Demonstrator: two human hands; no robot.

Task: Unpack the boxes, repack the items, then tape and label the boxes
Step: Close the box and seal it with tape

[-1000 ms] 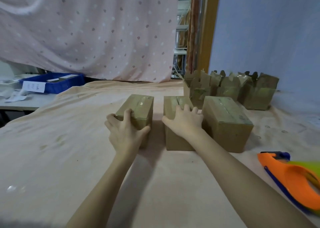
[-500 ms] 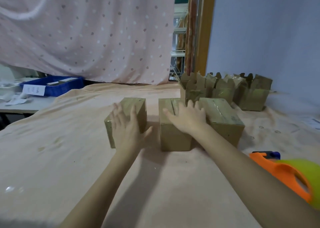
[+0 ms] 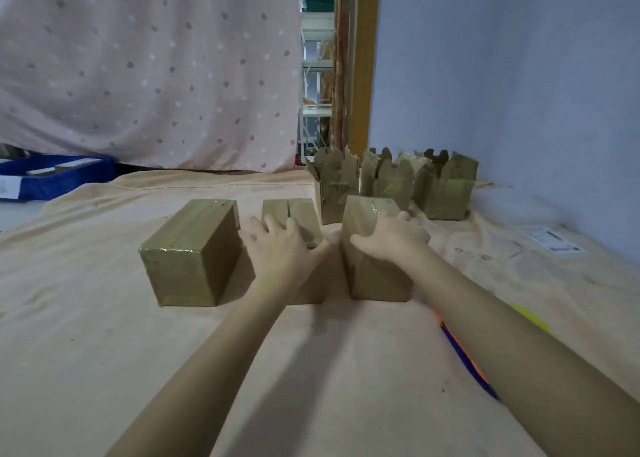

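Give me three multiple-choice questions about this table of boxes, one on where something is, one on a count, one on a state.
1. Where is the left hand?
A. on the middle box
B. on the bin
C. on the label sheet

2. How many shut boxes stand in the near row?
A. one
B. three
C. six

3. What state are the far boxes in?
A. flaps open
B. taped shut
C. crushed flat

Answers: 1 A, its fingers lie across that box's top. 2 B, the left box, the middle box and the right box under the right hand. 3 A, their flaps stand up.
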